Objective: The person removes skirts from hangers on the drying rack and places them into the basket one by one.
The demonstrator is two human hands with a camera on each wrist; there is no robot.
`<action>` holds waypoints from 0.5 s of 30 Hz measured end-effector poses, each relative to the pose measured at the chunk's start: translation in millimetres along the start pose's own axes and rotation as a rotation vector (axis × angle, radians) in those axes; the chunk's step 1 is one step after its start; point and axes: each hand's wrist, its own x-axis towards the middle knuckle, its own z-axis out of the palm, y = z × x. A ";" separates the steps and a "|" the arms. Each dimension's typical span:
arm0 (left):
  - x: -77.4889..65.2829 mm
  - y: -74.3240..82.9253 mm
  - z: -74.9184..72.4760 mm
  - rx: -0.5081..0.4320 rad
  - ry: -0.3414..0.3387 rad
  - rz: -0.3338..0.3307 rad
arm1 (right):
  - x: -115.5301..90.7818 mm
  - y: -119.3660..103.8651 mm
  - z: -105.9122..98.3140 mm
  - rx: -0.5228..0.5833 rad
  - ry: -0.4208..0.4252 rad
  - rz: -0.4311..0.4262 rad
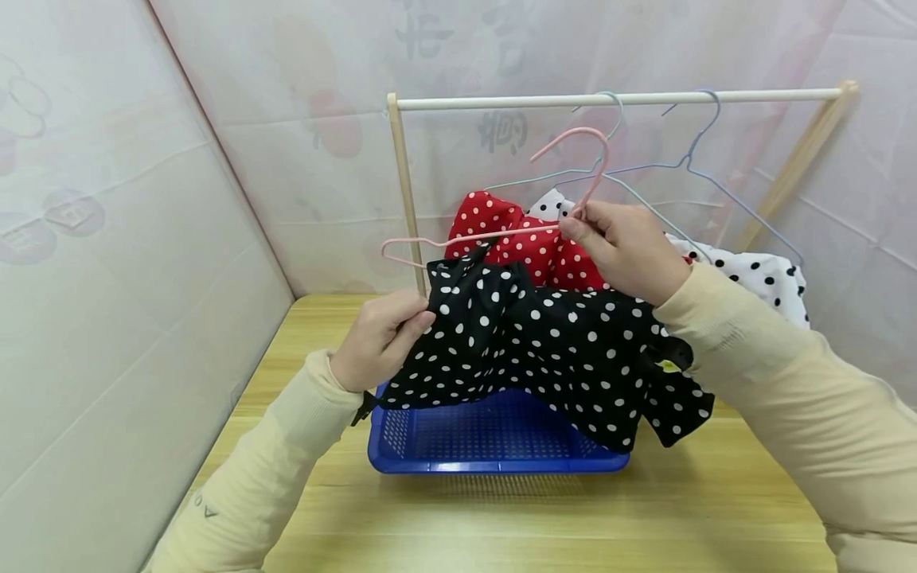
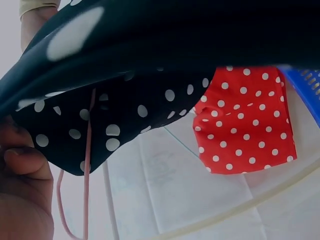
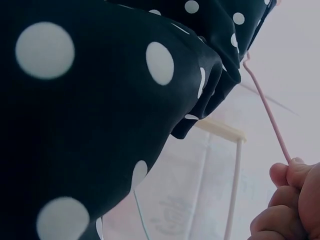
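Note:
My right hand [image 1: 630,247] grips a pink hanger [image 1: 501,234] at the base of its hook, which points up and left. A black garment with white dots [image 1: 544,334] hangs from the hanger's right part, while the hanger's left end sticks out bare beyond the cloth. My left hand [image 1: 383,338] pinches the garment's left edge, below that bare end. In the left wrist view the hanger's pink wire [image 2: 87,150] passes in front of the dark cloth near my thumb. In the right wrist view my curled fingers [image 3: 280,215] hold the wire.
Behind stands a rack with a white rail [image 1: 501,103] and wooden legs. A red dotted garment [image 1: 480,219] hangs on a green hanger [image 1: 609,119], and a white dotted one [image 1: 774,278] on a blue hanger [image 1: 705,183]. Beneath sits a blue basket [image 1: 501,465] on the wooden table [image 1: 444,525].

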 end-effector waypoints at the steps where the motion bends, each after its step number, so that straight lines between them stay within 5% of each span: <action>1: -1.2 -1.0 -0.8 0.003 -0.001 -0.008 | -0.2 0.5 -0.4 0.007 0.002 -0.001; 15: -27.2 -26.3 -15.0 0.149 -0.051 -0.332 | -5.2 3.9 -4.4 0.058 0.021 -0.062</action>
